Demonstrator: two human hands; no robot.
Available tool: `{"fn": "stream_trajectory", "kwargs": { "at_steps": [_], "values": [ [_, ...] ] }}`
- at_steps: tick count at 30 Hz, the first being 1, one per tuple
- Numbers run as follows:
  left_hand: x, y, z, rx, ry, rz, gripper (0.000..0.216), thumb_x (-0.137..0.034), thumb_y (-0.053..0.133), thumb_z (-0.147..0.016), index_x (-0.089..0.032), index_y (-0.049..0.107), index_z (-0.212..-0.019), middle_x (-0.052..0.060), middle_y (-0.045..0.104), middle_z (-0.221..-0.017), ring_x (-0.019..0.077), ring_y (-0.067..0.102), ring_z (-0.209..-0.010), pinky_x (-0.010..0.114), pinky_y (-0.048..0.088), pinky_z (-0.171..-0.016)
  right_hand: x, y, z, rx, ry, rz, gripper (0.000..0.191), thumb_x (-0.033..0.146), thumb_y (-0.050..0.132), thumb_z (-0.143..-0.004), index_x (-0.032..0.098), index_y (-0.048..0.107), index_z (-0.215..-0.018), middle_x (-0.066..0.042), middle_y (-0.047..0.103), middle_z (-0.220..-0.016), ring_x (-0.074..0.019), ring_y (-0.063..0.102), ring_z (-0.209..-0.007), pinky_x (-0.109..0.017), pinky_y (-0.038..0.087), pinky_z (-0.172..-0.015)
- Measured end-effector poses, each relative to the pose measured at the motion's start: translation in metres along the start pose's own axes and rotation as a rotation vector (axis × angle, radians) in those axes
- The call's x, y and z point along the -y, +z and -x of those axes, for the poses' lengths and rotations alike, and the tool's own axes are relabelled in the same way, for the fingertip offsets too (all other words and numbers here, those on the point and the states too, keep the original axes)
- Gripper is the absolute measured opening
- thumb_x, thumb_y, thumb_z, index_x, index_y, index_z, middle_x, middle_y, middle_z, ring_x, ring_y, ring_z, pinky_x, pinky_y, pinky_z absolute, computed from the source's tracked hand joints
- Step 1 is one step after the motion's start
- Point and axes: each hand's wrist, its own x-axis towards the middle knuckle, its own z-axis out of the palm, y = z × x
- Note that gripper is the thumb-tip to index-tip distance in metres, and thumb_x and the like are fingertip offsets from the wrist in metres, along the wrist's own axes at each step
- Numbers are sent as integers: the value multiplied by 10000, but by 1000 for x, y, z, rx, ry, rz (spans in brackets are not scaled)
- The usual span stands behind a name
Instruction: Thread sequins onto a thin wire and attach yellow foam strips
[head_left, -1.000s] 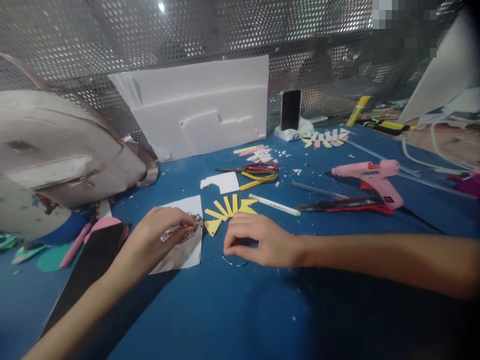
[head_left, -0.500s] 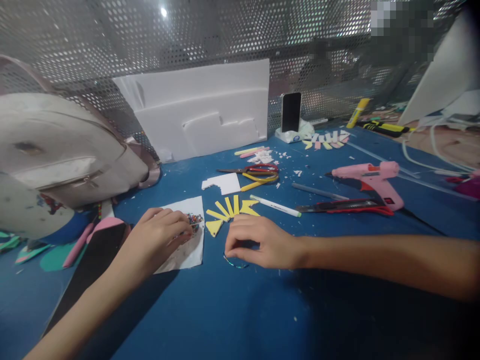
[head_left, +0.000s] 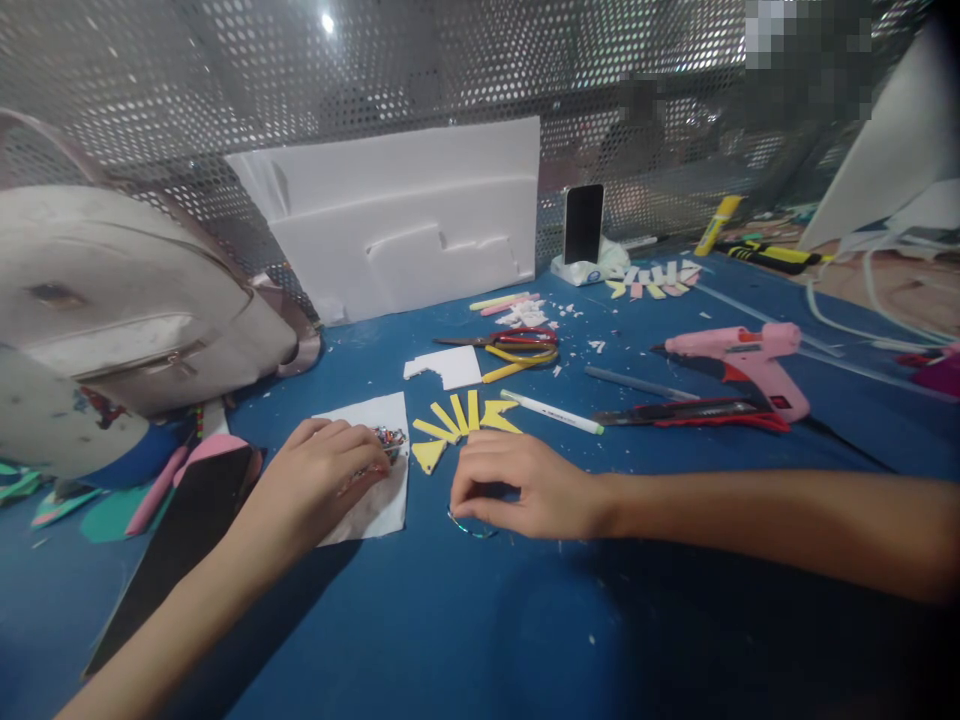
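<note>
My left hand (head_left: 319, 480) lies curled on a white paper sheet (head_left: 375, 505), fingers closed over a small heap of coloured glittery bits (head_left: 390, 437). My right hand (head_left: 517, 485) rests on the blue table, fingers curled and pinching a thin shiny ring or wire loop (head_left: 469, 527). Just beyond both hands lies a fan of yellow foam strips and triangles (head_left: 457, 422).
Behind are a white marker (head_left: 551, 411), red-yellow scissors (head_left: 510, 347), a white foam scrap (head_left: 446, 366), a red cutter (head_left: 690, 412) and a pink glue gun (head_left: 742, 360). A white foam board (head_left: 405, 215) and phone (head_left: 583, 222) stand at the back. A pale backpack (head_left: 112, 310) fills the left.
My left hand has lowered and flattened onto the paper, pulling the glittery bits slightly up the sheet. My right hand has barely moved.
</note>
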Motion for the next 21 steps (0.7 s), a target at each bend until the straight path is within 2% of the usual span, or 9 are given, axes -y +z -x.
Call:
{"fn": "stream_trajectory", "kwargs": {
  "at_steps": [12,21],
  "values": [
    [0,1,0,9,-15,13,151,-208,504,-926,-230,645,-874,21,719,-919,218,638,-865,347,359,-772,0,0,0,9,8,1,106,179,597,-912,167,596,-807,-1,623,-799,-117,518,-777,-251,424,-775],
    [-6,-4,-2,12,-16,10,129,-158,504,-858,-223,609,-820,24,704,-885,223,638,-822,366,376,-778,0,0,-1,11,-2,12,111,186,590,-916,169,589,-807,0,614,-786,-115,510,-764,-254,426,-771]
  ]
}}
